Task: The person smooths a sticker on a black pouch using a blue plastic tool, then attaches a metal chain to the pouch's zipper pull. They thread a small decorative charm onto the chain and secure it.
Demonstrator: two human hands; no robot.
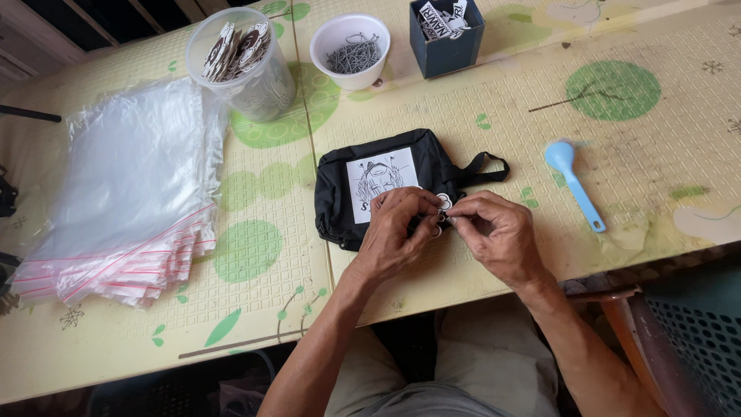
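Note:
A small black pouch (340,193) with a white printed patch and a black strap lies on the table in front of me. My left hand (394,232) rests over its right end, fingers pinched on a small round tag (444,201). My right hand (498,232) meets it from the right, fingertips pinched on something tiny at the tag, too small to identify. Both hands touch each other above the pouch's edge.
A stack of clear zip bags (123,193) lies at the left. At the back stand a clear plastic jar of round tags (243,66), a white cup of small metal pins (351,50) and a dark blue box of cards (446,35). A light blue spoon (575,181) lies at the right.

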